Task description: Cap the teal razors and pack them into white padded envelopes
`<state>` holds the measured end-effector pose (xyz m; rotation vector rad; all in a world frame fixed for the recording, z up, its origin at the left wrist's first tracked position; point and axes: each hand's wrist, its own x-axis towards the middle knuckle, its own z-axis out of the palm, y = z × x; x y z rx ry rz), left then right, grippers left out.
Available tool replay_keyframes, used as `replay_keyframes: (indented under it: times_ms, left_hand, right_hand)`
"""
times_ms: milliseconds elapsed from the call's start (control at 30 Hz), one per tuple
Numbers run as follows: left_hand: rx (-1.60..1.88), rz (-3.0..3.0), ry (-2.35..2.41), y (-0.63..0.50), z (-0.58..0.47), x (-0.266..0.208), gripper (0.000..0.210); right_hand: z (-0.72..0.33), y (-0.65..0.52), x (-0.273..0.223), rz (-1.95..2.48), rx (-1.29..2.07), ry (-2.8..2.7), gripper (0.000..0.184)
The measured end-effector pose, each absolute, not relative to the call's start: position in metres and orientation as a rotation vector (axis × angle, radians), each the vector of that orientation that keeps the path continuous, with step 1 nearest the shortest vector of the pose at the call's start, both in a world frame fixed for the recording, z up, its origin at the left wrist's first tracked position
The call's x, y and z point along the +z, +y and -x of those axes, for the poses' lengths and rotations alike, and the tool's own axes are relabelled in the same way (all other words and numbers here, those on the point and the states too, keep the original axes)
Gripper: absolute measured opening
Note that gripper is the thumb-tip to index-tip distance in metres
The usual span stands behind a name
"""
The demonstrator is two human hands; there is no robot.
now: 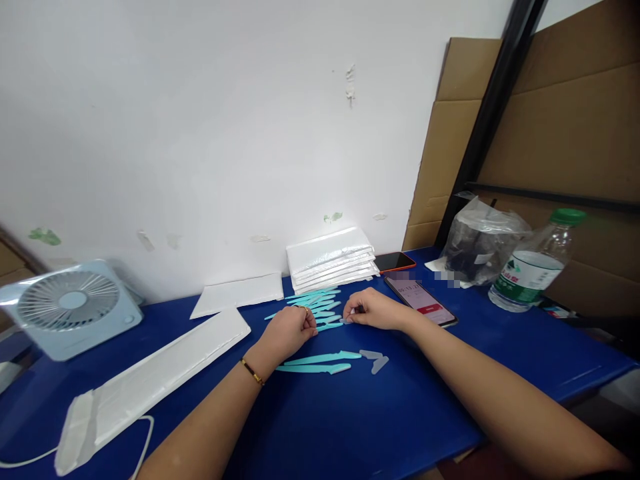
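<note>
At the centre of the frame, I pinch a teal razor [330, 327] in the narrow grip of my left hand [289, 329], while my right hand [371, 309] grips a translucent cover [343, 321] at its tip. Two loose razors [320, 359] lie lower on the blue bench [380, 427].

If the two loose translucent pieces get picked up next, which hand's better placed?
Likely the right hand: it looks nearer the translucent pieces, which lie by the right ends of the two front teal tools. The left hand sits farther left.
</note>
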<state>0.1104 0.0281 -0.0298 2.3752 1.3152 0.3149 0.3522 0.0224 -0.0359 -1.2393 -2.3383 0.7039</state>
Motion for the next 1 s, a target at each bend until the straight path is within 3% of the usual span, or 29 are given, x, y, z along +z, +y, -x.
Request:
replay_keyframes:
  times_ms: [433, 567, 767, 1000]
  left_hand:
    - [0.406, -2.488, 1.255, 0.031, -0.113, -0.039, 0.011]
    - [0.523, -2.471, 1.287, 0.030, -0.112, -0.031, 0.021]
    - [0.066, -2.230, 0.989, 0.023, -0.109, -0.018, 0.034]
    - [0.050, -2.283, 1.044, 0.024, -0.111, -0.026, 0.025]
  right_hand:
    - [-0.330, 0.024, -0.043, 1.142, 0.555, -2.350, 0.016]
    - [-0.342, 0.020, -0.029, 1.257, 0.521, -2.288, 0.017]
    - [-0.369, 0.005, -0.006, 1.300, 0.985, -2.574, 0.026]
    - [-0.361, 0.003, -0.014, 1.434, 1.152, -2.521, 0.021]
